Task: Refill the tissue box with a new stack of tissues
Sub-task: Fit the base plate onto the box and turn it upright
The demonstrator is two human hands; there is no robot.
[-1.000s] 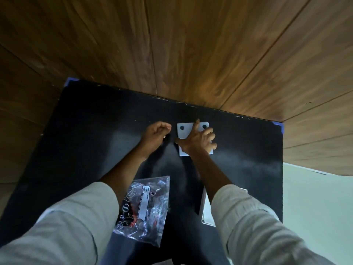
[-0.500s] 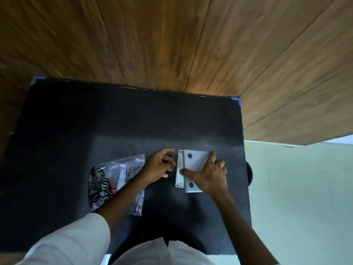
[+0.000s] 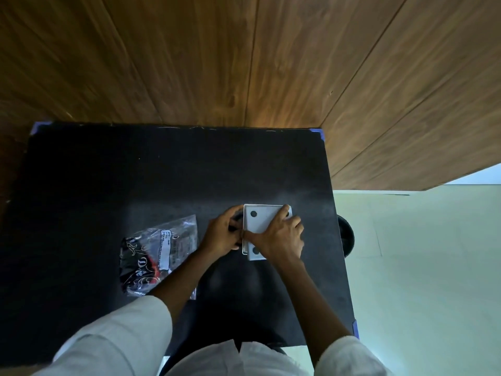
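Observation:
A small white square tissue box with dark round dots lies on the black table, right of centre. My right hand lies flat over its right and near part, fingers spread across the top. My left hand is curled against the box's left edge, fingertips at the seam; what it pinches is hidden. A clear plastic pack with black and red print lies to the left, partly under my left forearm.
A wood-panelled wall rises behind the table. A pale floor runs along the right side, and a dark round object pokes out past the table's right edge. Blue tape marks the table corners.
The view has tilted down and back, so the box and hands sit lower in frame. My left hand has closed in against the box's left edge; my right hand stays on top.

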